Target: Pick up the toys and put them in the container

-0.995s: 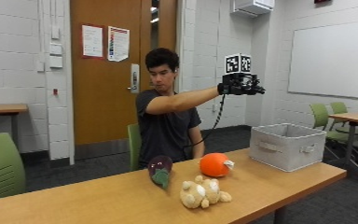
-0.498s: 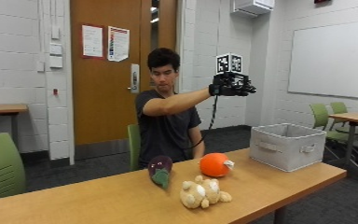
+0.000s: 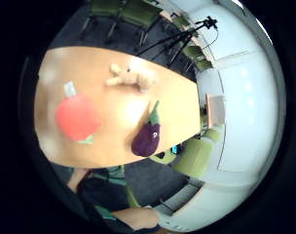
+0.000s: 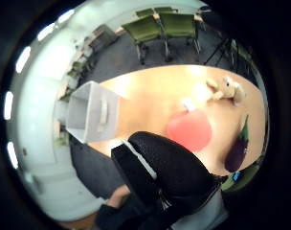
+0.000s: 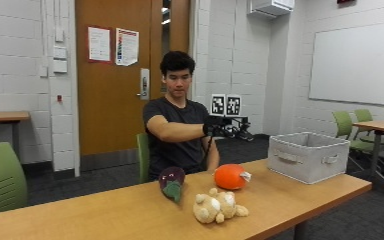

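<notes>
Plush eggplant (image 5: 172, 183), round orange toy (image 5: 230, 176), fabric bin (image 5: 308, 156)

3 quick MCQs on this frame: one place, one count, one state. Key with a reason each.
1. Where does the container stand?
A. on the table, beside the orange toy
B. on the floor
C. on a green chair

2. How many toys lie on the table?
A. one
B. three
C. five

3. What is the gloved right hand doing?
A. holding the eggplant toy
B. pressing on the container
C. raised above the table, holding no toy

Key:
1 A: it sits at the table's end, next to the orange toy.
2 B: eggplant toy, orange toy and tan plush animal.
3 C: all three toys rest on the tabletop, apart from the hand.
</notes>
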Available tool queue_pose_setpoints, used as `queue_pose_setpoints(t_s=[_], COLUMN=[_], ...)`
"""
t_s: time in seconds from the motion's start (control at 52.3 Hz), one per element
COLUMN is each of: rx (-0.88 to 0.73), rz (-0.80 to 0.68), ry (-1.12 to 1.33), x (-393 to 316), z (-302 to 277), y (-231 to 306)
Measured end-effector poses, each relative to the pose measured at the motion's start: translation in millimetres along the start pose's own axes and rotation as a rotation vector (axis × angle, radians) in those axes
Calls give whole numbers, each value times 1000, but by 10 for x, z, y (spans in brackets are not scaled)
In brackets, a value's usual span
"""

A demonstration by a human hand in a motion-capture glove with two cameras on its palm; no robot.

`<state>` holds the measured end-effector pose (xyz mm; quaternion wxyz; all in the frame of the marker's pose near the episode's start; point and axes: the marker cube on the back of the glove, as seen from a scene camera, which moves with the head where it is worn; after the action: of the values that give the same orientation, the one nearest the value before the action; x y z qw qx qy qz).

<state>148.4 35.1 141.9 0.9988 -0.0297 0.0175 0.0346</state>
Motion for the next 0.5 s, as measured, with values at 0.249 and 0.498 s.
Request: queue_pose_setpoints(t_s=[0.249,0.498], rx=[-122,-265], rz=[-38,-8], ry=[-42,-77], x=[-166,-246], z=[924,1601], y=[85,141])
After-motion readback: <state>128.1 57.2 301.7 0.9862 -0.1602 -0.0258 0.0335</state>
